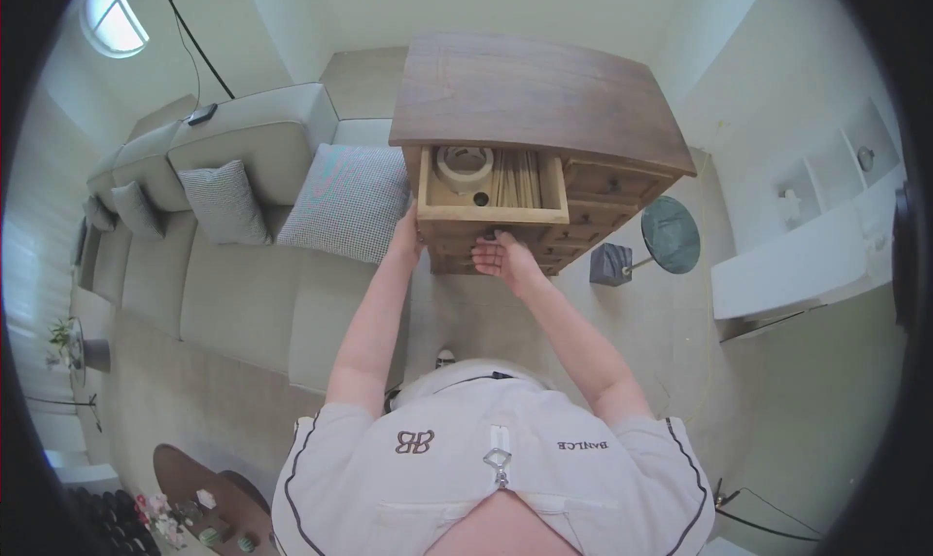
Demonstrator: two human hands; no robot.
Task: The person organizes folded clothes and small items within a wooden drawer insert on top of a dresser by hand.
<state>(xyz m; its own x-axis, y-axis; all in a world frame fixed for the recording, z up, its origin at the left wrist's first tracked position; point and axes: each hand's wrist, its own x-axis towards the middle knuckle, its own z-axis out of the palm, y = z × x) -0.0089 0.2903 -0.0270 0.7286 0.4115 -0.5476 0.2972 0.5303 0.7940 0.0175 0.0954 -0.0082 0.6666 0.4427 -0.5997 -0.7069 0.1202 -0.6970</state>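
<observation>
A wooden chest of drawers (535,80) stands in front of me, its top left drawer (494,215) pulled out. Inside the drawer lie a white round roll (465,165), a small dark round thing (480,198) and a row of thin upright pieces (515,179). My left hand (408,233) rests against the chest's left side, its fingers partly hidden. Below the open drawer, my right hand (501,256) has its fingers curled at the dark knob of the drawer underneath, which looks closed.
A long grey sofa (233,284) with patterned cushions (348,201) runs along the left. Right of the chest are a dark cube-based stand (611,264) with a round green disc (671,235) and a white shelf unit (792,279). A brown table (209,493) is at lower left.
</observation>
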